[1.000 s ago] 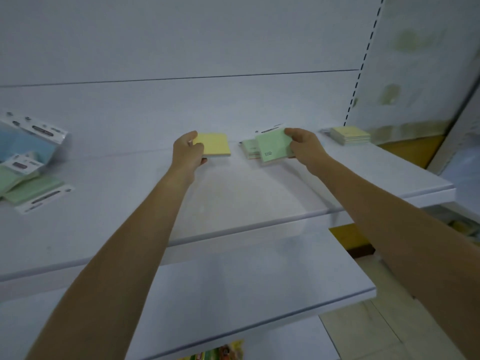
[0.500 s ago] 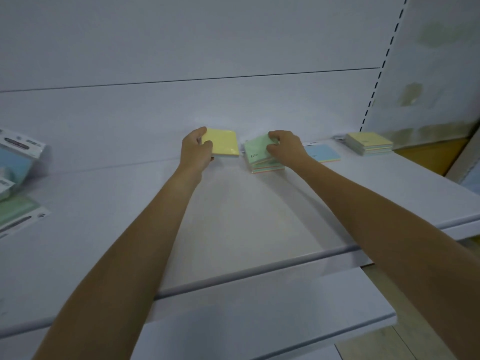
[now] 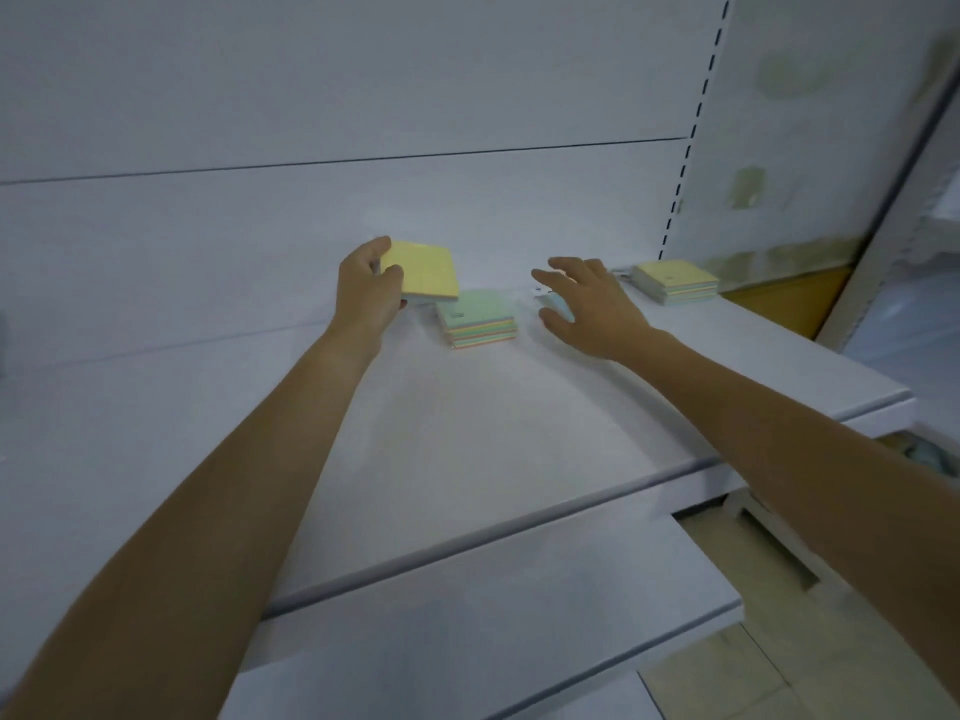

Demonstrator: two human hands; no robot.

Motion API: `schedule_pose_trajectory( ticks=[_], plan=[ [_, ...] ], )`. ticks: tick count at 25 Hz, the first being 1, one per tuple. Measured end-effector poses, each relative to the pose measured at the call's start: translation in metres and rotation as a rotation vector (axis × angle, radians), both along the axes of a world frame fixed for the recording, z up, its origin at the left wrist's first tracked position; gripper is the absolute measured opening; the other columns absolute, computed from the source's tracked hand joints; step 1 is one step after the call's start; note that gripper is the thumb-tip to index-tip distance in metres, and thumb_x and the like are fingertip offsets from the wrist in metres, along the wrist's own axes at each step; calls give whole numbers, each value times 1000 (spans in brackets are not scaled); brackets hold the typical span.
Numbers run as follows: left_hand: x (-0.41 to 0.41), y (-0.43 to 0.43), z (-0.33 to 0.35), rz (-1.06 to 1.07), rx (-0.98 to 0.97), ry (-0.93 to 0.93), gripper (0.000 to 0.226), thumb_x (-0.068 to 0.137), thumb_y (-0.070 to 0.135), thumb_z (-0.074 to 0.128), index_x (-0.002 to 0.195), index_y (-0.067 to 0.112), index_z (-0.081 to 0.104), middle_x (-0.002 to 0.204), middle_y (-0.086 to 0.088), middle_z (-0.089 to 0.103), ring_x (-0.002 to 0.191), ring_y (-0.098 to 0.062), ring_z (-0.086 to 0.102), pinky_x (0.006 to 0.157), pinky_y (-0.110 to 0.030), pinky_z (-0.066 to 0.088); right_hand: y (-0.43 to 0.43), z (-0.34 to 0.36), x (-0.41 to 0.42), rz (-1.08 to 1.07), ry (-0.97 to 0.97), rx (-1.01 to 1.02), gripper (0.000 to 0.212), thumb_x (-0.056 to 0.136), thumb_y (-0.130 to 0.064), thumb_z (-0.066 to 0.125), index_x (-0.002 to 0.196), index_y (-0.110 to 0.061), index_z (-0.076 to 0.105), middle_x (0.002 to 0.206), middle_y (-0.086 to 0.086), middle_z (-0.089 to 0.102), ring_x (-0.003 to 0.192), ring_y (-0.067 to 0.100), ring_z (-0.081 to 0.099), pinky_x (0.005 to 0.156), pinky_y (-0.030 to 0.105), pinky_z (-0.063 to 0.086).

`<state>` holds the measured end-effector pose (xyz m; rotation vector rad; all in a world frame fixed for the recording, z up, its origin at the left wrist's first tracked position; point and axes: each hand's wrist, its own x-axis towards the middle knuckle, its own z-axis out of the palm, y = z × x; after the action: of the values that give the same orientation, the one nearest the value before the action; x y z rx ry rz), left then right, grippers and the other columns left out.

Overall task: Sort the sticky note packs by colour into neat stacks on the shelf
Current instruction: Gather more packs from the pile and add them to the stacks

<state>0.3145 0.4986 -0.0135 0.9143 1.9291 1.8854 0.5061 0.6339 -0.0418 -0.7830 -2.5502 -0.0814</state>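
A: Nearest us, what is shown?

B: A lower shelf, matt white with a rounded front lip. Above it is the working shelf, the same smooth painted board, with both forearms reaching across it.

A: And the hands?

B: Left hand: thumb and fingers pinch a yellow pack, a thin square pad held tilted, clear of the board. Right hand: fingers spread, palm down over a pale blue pack lying flat. Whether the fingertips touch it cannot be told.

A: Between them?

B: A green-topped stack, square and fairly flush, its side banded in green, orange and paler tints.

A: Which step is this?

B: By my reading, placing: the yellow pack awaits its pile. The likely home is the yellow-topped stack farther right, beside the slotted upright. That calls for a carry past the green stack, then a flat, square set-down. Smooth paper packs probably slide, so edges want aligning.

A: Behind?

B: A plain white back panel with one horizontal seam.
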Motion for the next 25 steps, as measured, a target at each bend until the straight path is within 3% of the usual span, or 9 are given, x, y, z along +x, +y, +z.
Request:
schedule_pose_trajectory(
  ticks=[7, 10, 13, 17, 21, 25],
  plan=[
    [81, 83, 11, -208, 24, -63, 40, 86, 1, 53, 125, 7, 49, 110, -11, 44, 95, -21, 51, 61, -20, 52, 45, -10, 108, -238, -187, -197, 63, 85, -56, 44, 139, -26, 32, 150, 2, 29, 138, 26, 20, 113, 44, 20],
    [120, 126, 15, -286, 7, 10, 43, 85, 5, 60, 126, 4, 49, 127, -22, 48, 105, -26, 54, 78, -31, 56, 65, -9, 135, -268, -340, -322, 72, 80, -71, 34, 141, -34, 25, 155, -1, 18, 143, 24, 10, 116, 44, 10],
    [153, 162, 16, -332, -18, 83, 51, 83, 8, 64, 131, 4, 46, 137, -19, 45, 126, -30, 47, 103, -43, 45, 83, -9, 152, -207, -479, -385, 81, 74, -80, 24, 142, -37, 16, 157, -1, 10, 144, 26, 6, 117, 46, 6],
    [181, 196, 12, -409, -88, 111, 71, 79, 4, 69, 140, -1, 32, 144, -16, 39, 132, -25, 40, 109, -34, 37, 98, -12, 161, -86, -500, -392, 85, 70, -84, 20, 142, -41, 10, 157, -4, 9, 144, 26, 5, 117, 47, 7],
    [194, 222, 4, -390, -214, 265, 72, 80, 11, 69, 141, 0, 31, 143, -15, 42, 129, -22, 42, 103, -26, 35, 102, -22, 168, -18, -407, -351, 78, 74, -80, 23, 142, -41, 12, 157, -4, 10, 143, 27, 5, 114, 46, 6],
    [191, 236, -12, -371, -403, 423, 68, 85, 25, 64, 142, 4, 32, 149, -11, 35, 137, -22, 34, 116, -33, 26, 102, -28, 166, 14, -369, -303, 77, 77, -77, 23, 142, -37, 16, 156, 1, 14, 141, 30, 9, 112, 48, 9]
  ],
)
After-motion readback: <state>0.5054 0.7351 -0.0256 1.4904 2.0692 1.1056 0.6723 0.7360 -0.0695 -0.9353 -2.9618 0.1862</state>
